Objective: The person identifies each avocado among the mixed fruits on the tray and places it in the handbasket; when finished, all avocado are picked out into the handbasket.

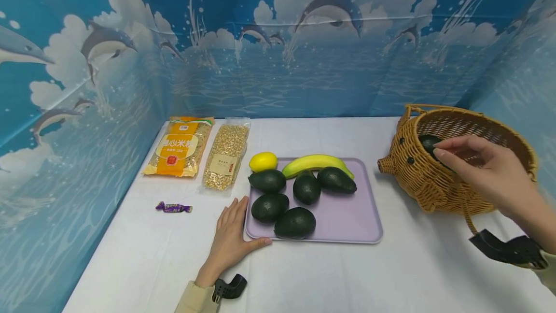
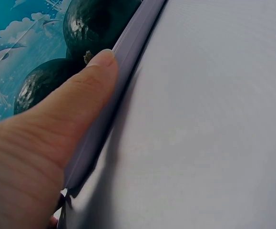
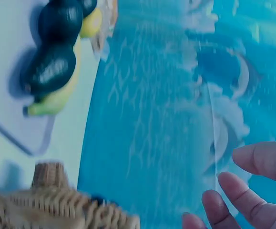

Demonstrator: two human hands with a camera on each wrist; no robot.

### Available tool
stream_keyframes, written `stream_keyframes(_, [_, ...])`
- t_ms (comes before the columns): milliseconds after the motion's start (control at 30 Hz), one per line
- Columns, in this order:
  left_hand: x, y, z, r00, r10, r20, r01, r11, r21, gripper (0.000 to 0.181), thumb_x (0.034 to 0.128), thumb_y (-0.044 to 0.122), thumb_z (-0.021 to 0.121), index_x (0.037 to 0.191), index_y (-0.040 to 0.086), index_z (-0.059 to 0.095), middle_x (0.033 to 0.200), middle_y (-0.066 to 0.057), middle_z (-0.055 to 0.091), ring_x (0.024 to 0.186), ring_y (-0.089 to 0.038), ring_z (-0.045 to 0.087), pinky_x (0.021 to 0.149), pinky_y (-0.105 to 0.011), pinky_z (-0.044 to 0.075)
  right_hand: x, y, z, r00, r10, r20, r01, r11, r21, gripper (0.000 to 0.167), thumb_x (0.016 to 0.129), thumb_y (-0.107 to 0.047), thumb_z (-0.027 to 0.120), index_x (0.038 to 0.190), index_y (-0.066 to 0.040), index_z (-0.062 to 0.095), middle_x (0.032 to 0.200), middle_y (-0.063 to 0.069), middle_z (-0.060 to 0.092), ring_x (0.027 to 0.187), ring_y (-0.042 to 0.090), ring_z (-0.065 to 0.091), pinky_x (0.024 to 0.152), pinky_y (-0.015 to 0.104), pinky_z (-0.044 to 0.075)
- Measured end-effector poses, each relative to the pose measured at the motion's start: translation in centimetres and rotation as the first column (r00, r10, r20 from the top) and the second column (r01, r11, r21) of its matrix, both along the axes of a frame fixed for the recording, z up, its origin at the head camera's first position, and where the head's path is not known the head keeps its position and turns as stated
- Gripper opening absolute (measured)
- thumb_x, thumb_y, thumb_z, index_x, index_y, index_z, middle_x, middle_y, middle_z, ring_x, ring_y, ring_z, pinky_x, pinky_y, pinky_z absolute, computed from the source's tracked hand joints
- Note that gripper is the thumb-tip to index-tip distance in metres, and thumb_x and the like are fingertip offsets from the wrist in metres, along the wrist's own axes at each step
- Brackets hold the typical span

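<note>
My left hand (image 1: 231, 241) lies at the lilac tray's (image 1: 347, 226) near left corner, fingers straight along its side. In the left wrist view the thumb (image 2: 76, 107) rests on the tray rim (image 2: 107, 109). Several dark green avocados (image 1: 295, 222), a yellow-green banana (image 1: 316, 162) and a lemon (image 1: 263, 162) are on or at the tray. Over the opening of a pig-shaped wicker basket (image 1: 438, 190) is my right hand (image 1: 495, 170), beside an avocado (image 1: 429, 143) inside. The right wrist view shows this hand (image 3: 259, 191) with fingers apart and nothing between them.
An orange-labelled bag (image 1: 177, 148) and a clear bag of grain (image 1: 226, 156) lie at the back left, left of the tray. A purple wrapped candy (image 1: 173, 207) is in front of them. Blue dolphin-print cloth (image 1: 278, 81) stands behind and at both sides.
</note>
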State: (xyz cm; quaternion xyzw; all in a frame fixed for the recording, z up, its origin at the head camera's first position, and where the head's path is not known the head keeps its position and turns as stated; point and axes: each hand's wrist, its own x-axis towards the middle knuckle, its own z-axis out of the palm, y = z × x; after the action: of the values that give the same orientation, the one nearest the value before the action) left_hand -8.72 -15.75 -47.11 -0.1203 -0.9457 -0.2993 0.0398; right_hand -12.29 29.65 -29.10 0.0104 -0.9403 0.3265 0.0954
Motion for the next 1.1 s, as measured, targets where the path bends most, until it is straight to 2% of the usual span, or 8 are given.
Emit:
stream_keyframes(133, [0.0,0.0,0.1,1.0,-0.005,-0.002,0.005,1.0,0.003,0.116,0.0659,0.065,0.074,0.15,0.003,0.024,0.152,-0.015,0.028,0.141,-0.027,0.015,0.113,-0.045,0.006,1.0,-1.6,0.0,0.995,0.076,-0.067,-0.077,0.997,-0.01,0.025,0.093,-0.026,0.063,0.112,-0.009,0.063,0.106,0.0,0.056,0.081,0.0,0.049,0.061,0.015,0.04])
stream_keyframes(233, [0.1,0.0,0.1,1.0,-0.005,-0.002,0.005,1.0,0.0,0.116,0.066,0.065,0.074,0.15,0.003,0.024,0.152,-0.015,0.028,0.141,-0.027,0.015,0.113,-0.045,0.007,1.5,-3.0,-0.5,0.981,0.129,-0.142,-0.135,0.99,-0.037,0.019,0.09,-0.018,0.067,0.108,-0.011,0.066,0.101,-0.005,0.06,0.082,0.0,0.051,0.065,0.012,0.041])
stream_keyframes(367, [0.1,0.0,0.1,1.0,-0.004,-0.006,0.004,1.0,0.0,0.116,0.066,0.065,0.074,0.15,0.003,0.024,0.152,-0.015,0.028,0.141,-0.028,0.015,0.113,-0.046,0.007,1.7,-4.7,-1.5,0.943,0.197,-0.268,-0.225,0.971,-0.08,0.02,0.085,-0.006,0.071,0.102,-0.014,0.069,0.097,-0.008,0.064,0.084,0.003,0.054,0.069,0.01,0.041])
stream_keyframes(467, [0.1,0.0,0.0,1.0,-0.004,-0.004,0.004,1.0,-0.002,0.116,0.066,0.065,0.074,0.15,0.003,0.024,0.152,-0.015,0.028,0.141,-0.027,0.015,0.113,-0.046,0.007,1.6,-6.1,-2.3,0.912,0.232,-0.338,-0.273,0.959,-0.08,0.021,0.082,-0.002,0.073,0.099,-0.015,0.071,0.094,-0.005,0.066,0.083,0.004,0.056,0.069,0.011,0.042])
stream_keyframes(533, [0.1,0.1,0.0,1.0,-0.005,-0.002,0.005,1.0,-0.002,0.116,0.066,0.065,0.074,0.15,0.003,0.024,0.152,-0.015,0.028,0.141,-0.027,0.014,0.113,-0.045,0.007,1.6,-7.0,-2.8,0.905,0.239,-0.351,-0.284,0.955,-0.081,0.019,0.083,-0.002,0.073,0.098,-0.014,0.071,0.095,-0.003,0.066,0.084,0.004,0.056,0.069,0.012,0.042])
stream_keyframes(767, [0.1,0.1,0.0,1.0,-0.007,-0.004,0.007,1.0,-0.001,0.115,0.0663,0.064,0.074,0.15,0.003,0.024,0.151,-0.015,0.028,0.141,-0.027,0.015,0.113,-0.046,0.007,0.8,-9.3,-4.6,0.91,0.241,-0.336,-0.294,0.949,-0.117,0.014,0.085,-0.008,0.071,0.098,-0.014,0.07,0.092,-0.006,0.065,0.082,0.005,0.056,0.073,0.016,0.041])
stream_keyframes(967, [0.1,0.0,0.0,1.0,-0.006,-0.003,0.006,1.0,-0.003,0.115,0.0662,0.064,0.075,0.15,0.003,0.024,0.151,-0.015,0.028,0.141,-0.027,0.015,0.113,-0.046,0.007,-1.5,-10.5,-6.2,0.885,0.276,-0.375,-0.339,0.934,-0.111,0.016,0.086,-0.008,0.07,0.102,-0.009,0.07,0.097,-0.003,0.067,0.088,0.012,0.059,0.074,0.023,0.044])
stream_keyframes(1100, [0.1,-0.1,0.0,1.0,-0.005,0.002,0.005,1.0,0.0,0.116,0.066,0.064,0.075,0.15,0.003,0.023,0.152,-0.015,0.027,0.141,-0.027,0.014,0.113,-0.045,0.006,-3.0,-11.0,-7.3,0.887,0.316,-0.336,-0.374,0.919,-0.125,0.02,0.088,-0.012,0.069,0.108,-0.01,0.069,0.103,0.001,0.068,0.094,0.02,0.06,0.076,0.033,0.046])
